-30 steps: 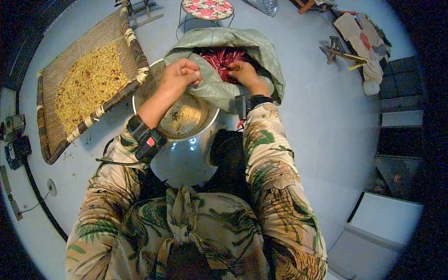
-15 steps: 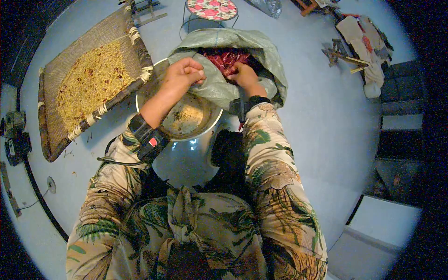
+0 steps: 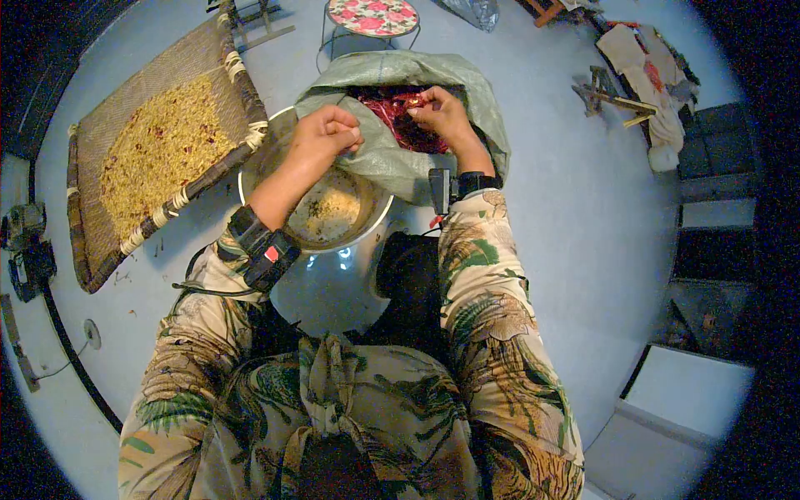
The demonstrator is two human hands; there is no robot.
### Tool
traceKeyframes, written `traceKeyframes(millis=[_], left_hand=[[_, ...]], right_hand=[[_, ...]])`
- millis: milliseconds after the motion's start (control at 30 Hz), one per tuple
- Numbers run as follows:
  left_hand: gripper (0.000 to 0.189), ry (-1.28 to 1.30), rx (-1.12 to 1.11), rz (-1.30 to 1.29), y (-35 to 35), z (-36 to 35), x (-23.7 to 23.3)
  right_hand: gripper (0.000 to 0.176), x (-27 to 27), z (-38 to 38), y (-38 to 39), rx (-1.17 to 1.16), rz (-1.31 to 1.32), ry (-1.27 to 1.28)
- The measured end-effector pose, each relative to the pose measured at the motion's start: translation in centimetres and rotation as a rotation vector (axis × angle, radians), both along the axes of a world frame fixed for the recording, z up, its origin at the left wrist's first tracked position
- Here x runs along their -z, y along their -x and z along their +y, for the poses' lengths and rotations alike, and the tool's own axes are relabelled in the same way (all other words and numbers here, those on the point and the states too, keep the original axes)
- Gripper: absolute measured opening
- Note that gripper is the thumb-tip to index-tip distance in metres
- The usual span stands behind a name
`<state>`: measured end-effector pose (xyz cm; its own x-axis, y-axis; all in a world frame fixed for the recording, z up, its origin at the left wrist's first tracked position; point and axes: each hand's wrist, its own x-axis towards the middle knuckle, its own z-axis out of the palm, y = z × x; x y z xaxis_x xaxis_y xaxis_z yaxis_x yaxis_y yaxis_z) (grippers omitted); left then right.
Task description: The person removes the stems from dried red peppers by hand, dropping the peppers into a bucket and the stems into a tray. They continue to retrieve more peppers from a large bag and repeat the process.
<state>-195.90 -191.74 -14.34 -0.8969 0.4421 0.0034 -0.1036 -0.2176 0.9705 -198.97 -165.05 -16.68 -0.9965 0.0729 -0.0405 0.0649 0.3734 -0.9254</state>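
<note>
A pale green woven sack [image 3: 375, 171] lies with its mouth open, showing dark red dried chilies [image 3: 408, 133] inside. Over that opening my right hand [image 3: 446, 117] pinches what looks like a dried chili, a small reddish bit at the fingertips. My left hand [image 3: 321, 137] is closed, fingers curled together, above the sack's left edge; whatever it grips is hidden. Under the left hand and sack, a metal basin [image 3: 379, 221] holds some yellowish bits [image 3: 329, 204] at its bottom.
On the left, a woven tray [image 3: 108, 125] with a wooden frame bears yellow seeds [image 3: 167, 150] mixed with red flakes. Beyond the sack stands a round flower-patterned stool [image 3: 372, 15]. Wooden pieces [image 3: 617, 102] and cloth [image 3: 629, 62] lie at the far right.
My right hand has lifted from among the chilies and shifted slightly to the right and away from me. My left hand stays nearly in place, still closed.
</note>
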Motion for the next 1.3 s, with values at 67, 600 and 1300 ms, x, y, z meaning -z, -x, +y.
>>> traceKeyframes(millis=[67, 600, 1300], left_hand=[[0.013, -0.002, 0.005, -0.003, 0.0, 0.0, -0.1], [0.013, 0.005, 0.007, -0.009, -0.3, -0.3, -0.8], [0.013, 0.003, -0.01, 0.015, -0.4, -0.2, -0.8]], right_hand=[[0.027, -0.6, 0.0, -0.2, 0.026, -0.02, 0.035], [0.026, 3.3, 5.1, -0.9, 0.111, -0.172, -0.643], [0.034, 6.1, 2.7, -2.7, 0.05, -0.418, -0.943]])
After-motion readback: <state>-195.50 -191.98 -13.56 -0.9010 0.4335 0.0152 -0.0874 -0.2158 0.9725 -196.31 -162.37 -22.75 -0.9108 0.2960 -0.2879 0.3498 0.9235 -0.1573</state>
